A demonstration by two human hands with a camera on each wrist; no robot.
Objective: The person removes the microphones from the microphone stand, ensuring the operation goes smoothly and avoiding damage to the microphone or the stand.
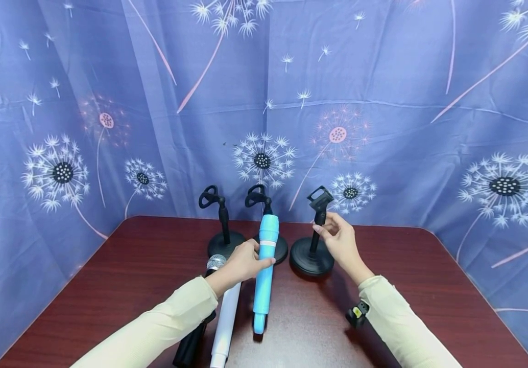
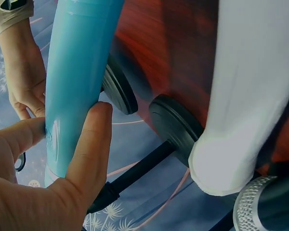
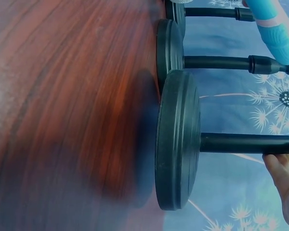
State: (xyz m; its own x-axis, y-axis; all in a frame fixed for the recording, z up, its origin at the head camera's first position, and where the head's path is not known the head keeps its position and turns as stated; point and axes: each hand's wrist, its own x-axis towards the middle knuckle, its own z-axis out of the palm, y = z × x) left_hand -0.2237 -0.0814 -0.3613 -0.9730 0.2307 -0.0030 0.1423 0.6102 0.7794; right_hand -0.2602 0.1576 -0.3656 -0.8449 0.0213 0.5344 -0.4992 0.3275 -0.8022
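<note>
My left hand pinches a light-blue microphone by its body between thumb and fingers; its head points toward the back and its tail is nearer me. In the left wrist view the thumb and a finger sit on either side of the blue microphone. My right hand grips the post of the rightmost black desktop microphone stand, whose clip at the top holds nothing. The right wrist view shows this stand's round base close to the table, with fingertips around its post.
Two more black stands, one at left and one in the middle, stand near the back edge. A white microphone and a black one with a silver mesh head lie under my left forearm. A patterned blue curtain hangs behind the table.
</note>
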